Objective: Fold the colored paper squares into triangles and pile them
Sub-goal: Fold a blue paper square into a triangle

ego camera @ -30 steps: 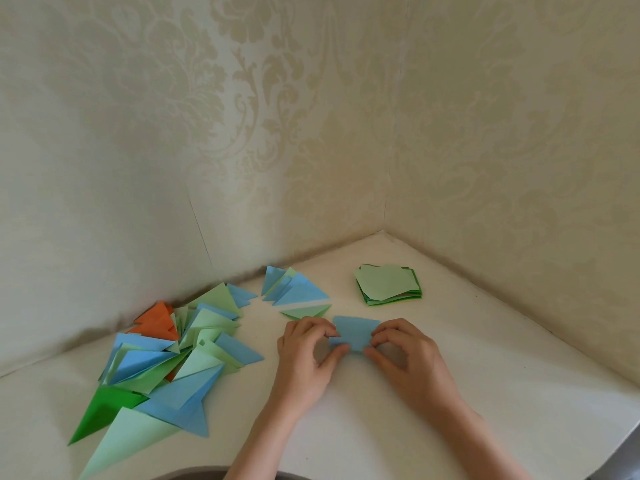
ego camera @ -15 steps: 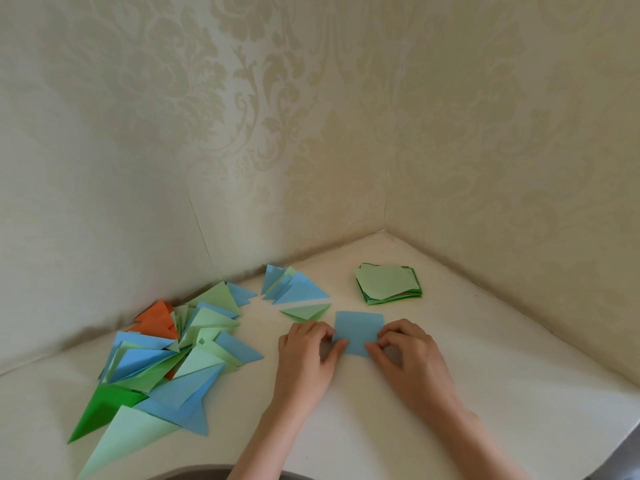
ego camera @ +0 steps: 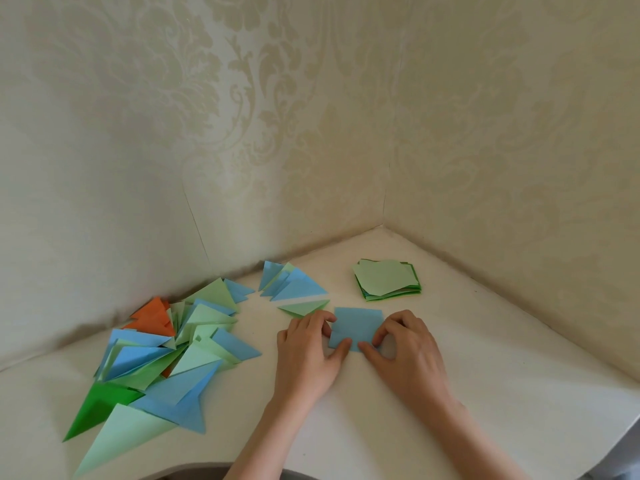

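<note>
From the head camera, both hands meet over a blue paper square (ego camera: pixel 356 327) lying flat on the worktop (ego camera: pixel 502 393), just in front of the person and near the corner where two walls join. The left hand (ego camera: pixel 308 355) has its fingers (ego camera: pixel 313 322) curled down onto the sheet's left edge, with the thumb stretched across the near edge so the paper is pinched between them. The right hand (ego camera: pixel 408 355) mirrors it: fingers bent over the right edge and thumb pressing the near corner. Whether the near edge is lifted off the surface or only pressed flat is hard to tell, as the thumbs cover it.

The paper is thin, matte and smooth, with a faint crease running across it. Behind it and to the right sits a low stack of green squares (ego camera: pixel 388 280), its edges uneven, pale green on top and darker green below. To the left spreads a loose pile of folded triangles (ego camera: pixel 166 358), sharp-pointed and overlapping, in pale green, blue, dark green and orange. A smaller group of blue and green triangles (ego camera: pixel 291 284) lies between the pile and the stack. The worktop is off-white and slightly textured. The wallpaper (ego camera: pixel 277 116) is cream with a raised damask pattern.
</note>
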Demonstrator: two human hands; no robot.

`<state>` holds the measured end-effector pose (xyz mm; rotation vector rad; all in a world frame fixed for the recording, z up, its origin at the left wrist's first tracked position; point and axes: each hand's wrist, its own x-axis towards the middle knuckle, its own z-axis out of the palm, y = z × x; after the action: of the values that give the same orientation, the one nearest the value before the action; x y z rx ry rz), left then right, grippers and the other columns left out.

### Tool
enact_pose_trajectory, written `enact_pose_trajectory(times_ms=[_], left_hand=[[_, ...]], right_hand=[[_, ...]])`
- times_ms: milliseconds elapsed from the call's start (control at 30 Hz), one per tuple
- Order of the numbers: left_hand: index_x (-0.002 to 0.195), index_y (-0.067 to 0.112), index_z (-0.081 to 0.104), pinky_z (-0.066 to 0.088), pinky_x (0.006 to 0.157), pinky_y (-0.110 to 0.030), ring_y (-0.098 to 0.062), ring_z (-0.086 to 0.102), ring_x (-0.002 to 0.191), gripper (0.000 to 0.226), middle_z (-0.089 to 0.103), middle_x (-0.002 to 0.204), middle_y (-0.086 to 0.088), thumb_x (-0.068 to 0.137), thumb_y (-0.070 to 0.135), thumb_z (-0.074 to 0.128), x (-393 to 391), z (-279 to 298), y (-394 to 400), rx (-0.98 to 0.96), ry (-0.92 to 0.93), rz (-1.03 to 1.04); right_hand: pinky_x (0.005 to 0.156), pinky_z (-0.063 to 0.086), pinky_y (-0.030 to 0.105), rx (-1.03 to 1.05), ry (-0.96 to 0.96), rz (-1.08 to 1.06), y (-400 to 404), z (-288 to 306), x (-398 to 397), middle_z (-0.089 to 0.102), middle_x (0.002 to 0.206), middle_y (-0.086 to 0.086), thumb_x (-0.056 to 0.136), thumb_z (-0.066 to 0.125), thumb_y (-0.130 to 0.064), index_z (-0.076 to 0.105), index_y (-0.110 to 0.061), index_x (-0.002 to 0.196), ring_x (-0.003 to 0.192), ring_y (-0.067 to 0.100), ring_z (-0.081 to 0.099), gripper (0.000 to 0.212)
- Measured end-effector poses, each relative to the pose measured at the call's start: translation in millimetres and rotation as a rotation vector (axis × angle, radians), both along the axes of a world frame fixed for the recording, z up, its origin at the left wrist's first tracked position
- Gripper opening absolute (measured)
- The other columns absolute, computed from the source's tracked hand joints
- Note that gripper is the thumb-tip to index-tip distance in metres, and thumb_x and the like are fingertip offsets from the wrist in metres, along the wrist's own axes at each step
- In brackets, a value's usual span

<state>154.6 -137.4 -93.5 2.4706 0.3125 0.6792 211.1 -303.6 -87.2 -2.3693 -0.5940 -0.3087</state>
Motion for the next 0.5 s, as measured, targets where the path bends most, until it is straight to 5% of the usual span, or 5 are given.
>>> enact_pose_trajectory(times_ms=[300, 500], left_hand=[[0.101, 0.036, 0.055, 0.028, 0.079, -0.023, -0.005, 0.053, 0.090, 0.030, 0.057, 0.084, 0.020, 0.081, 0.018, 0.068, -4.6, 0.1, 2.2, -0.118, -0.015, -0.030], [0.090, 0.026, 0.065, 0.047, 0.080, -0.037, -0.009, 0.052, 0.083, 0.027, 0.054, 0.089, 0.015, 0.080, 0.001, 0.064, -3.3, 1.2, 4.9, -0.111, -0.050, -0.027]], right_hand=[[0.081, 0.037, 0.020, 0.073, 0.085, 0.007, -5.0, -0.2, -0.2, 0.048, 0.099, -0.015, 0.076, 0.075, -0.031, 0.064, -0.034, 0.094, 0.096, 0.008, 0.049, 0.021], [0.081, 0.034, 0.016, 0.007, 0.100, 0.026, -7.3, 3.0, 0.3, 0.055, 0.107, -0.022, 0.079, 0.069, -0.032, 0.064, -0.036, 0.106, 0.103, 0.008, 0.048, 0.028]])
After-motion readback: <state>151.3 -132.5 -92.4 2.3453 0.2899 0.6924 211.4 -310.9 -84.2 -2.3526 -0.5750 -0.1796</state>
